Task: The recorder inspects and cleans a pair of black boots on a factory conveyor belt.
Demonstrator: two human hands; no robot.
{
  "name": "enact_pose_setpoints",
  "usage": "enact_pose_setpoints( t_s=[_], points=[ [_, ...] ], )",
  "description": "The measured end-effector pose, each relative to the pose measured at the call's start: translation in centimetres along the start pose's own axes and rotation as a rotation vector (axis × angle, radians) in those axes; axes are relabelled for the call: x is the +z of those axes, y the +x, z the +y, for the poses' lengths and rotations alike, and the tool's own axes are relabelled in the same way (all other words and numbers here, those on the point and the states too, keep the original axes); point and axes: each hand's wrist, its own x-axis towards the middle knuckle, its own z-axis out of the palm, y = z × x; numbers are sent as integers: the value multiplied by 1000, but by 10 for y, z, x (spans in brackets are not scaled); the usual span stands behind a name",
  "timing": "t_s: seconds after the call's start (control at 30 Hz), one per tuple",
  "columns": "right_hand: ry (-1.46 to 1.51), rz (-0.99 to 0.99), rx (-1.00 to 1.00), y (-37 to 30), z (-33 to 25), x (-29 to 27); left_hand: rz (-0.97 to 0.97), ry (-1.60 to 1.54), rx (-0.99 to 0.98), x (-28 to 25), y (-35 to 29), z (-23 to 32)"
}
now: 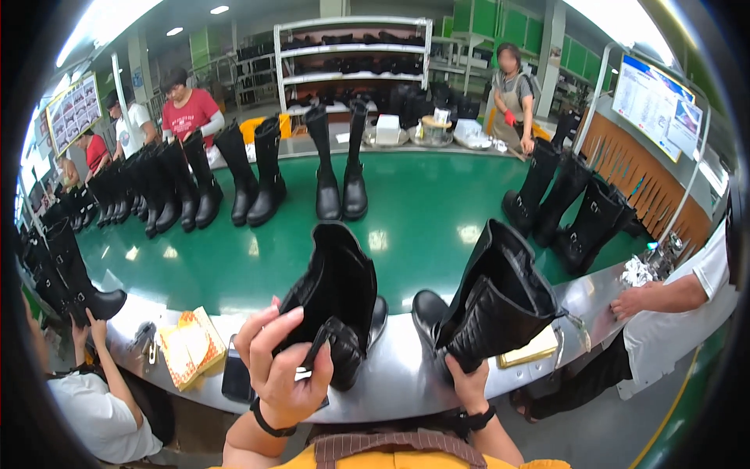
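Note:
Two tall black boots stand at the metal edge in front of me, their tops open toward me. My left hand is closed at the left boot, thumb and fingers pinching a short black strap on its shaft. The right boot leans to the right, its toe pointing left. My right hand is wrapped round the back of its lower shaft; some of the fingers are hidden behind the leather.
Several boots stand in rows at the far left, with one pair farther ahead and more at the right. Patterned paper and a dark phone-like slab lie on the metal edge. Co-workers stand on both sides and across the green belt.

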Motion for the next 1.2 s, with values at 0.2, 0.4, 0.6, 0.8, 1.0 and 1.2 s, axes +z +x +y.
enact_pose_setpoints(
  t_s=[0.2,0.4,0.6,0.8,1.0,1.2],
  points=[
    [-7,-30,5,3,-3,1,-57,-58,-18,1,7,2],
    [77,-30,100,0,-3,0,71,-198,-204,8,-34,-15],
    [96,-45,90,5,-9,-1,-165,-187,-462,16,-111,-32],
    [260,-288,318,16,-10,-25,-586,-941,-1155,34,-151,-46],
    [89,-283,253,14,1,-20,-734,-792,-912,48,-144,-43],
    [-87,170,-380,-9,-26,-30,-579,-789,-1187,51,-147,-37]
  ],
)
